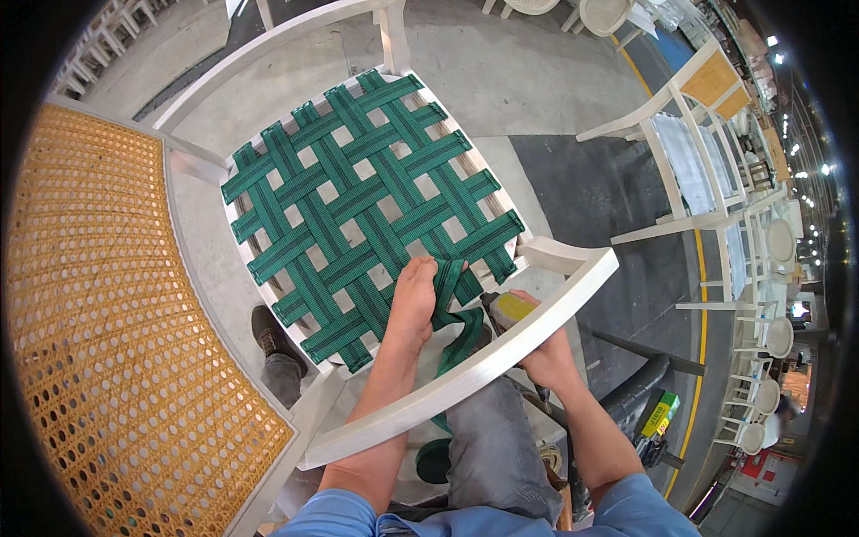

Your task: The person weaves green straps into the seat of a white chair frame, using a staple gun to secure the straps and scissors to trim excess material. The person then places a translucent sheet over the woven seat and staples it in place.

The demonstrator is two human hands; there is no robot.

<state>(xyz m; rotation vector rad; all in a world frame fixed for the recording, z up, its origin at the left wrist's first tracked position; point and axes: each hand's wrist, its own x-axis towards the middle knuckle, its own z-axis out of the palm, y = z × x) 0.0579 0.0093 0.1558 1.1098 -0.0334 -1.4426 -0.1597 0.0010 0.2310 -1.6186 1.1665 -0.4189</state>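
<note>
In the head view, the left hand (412, 300) grips a loose green strap (446, 291) at the near edge of the woven green seat (358, 197); the right hand (549, 360), partly behind the chair's white curved rail (483, 371), grasps a yellow-and-dark tool (512, 307) near the strap, while a tan cane panel (116, 286) stands at left

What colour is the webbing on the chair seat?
Green, with darker lengthwise stripes; the webbing shows best in the head view.
</note>
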